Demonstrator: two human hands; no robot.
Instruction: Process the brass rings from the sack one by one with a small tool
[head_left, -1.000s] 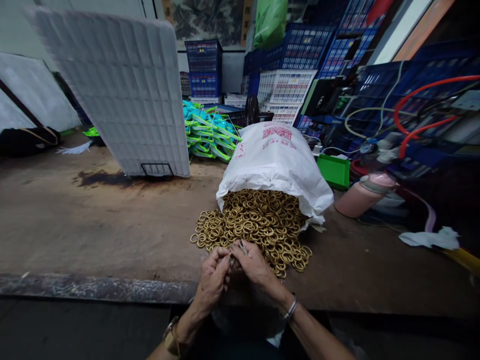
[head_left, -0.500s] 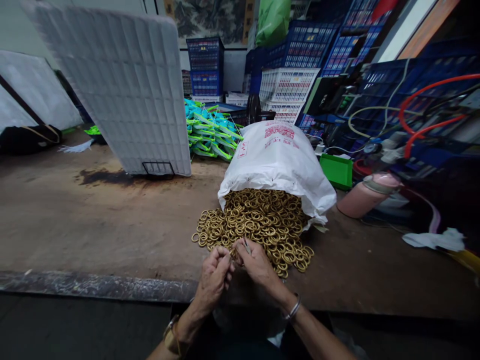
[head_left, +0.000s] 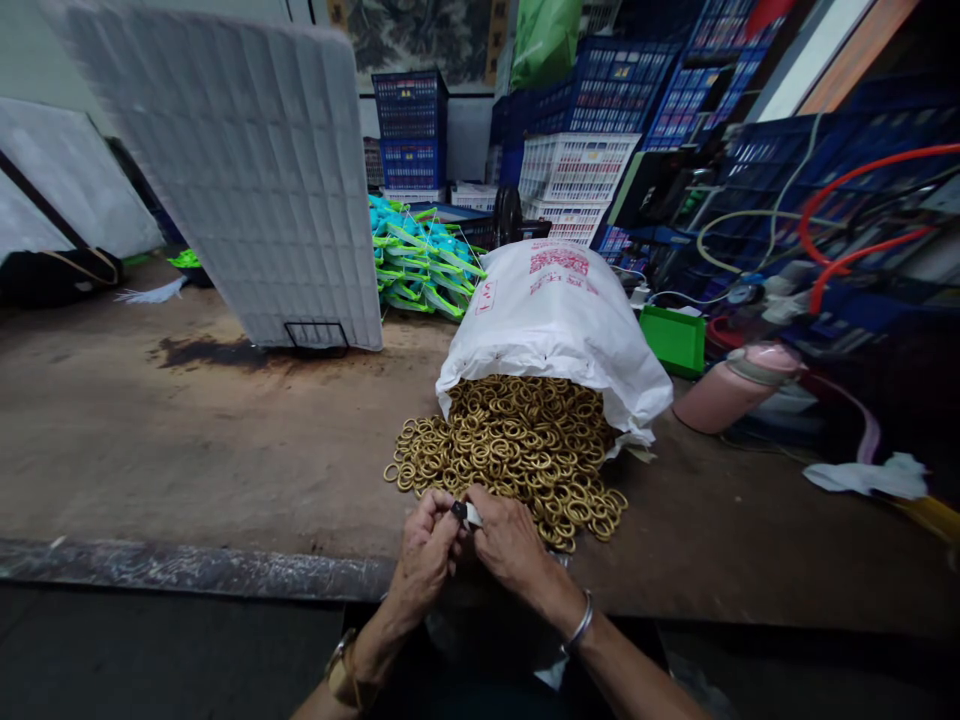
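Note:
My left hand (head_left: 427,545) and my right hand (head_left: 514,548) meet at the near edge of a heap of brass-coloured rings (head_left: 517,440). Both have their fingers closed in a pinch. Between the fingertips is a small black-and-white piece (head_left: 465,513), its dark end by the left fingers and its pale end by the right; its kind is too small to make out. The rings spill from the open mouth of a white woven sack (head_left: 555,310) with red print, which lies on its side on the wooden table (head_left: 225,450).
A quilted white panel (head_left: 247,180) leans in a black wire stand on the left. Behind it lie green and turquoise pieces (head_left: 420,260). Right of the sack are a green tray (head_left: 673,340), a pink bottle (head_left: 739,385) and red hoses (head_left: 825,200). Plastic crates (head_left: 577,165) are stacked behind.
The black-and-white piece now shows between my fingertips. My right hand has turned slightly, and the grey sliver seen in its fingers before no longer shows. The sack and heap look the same.

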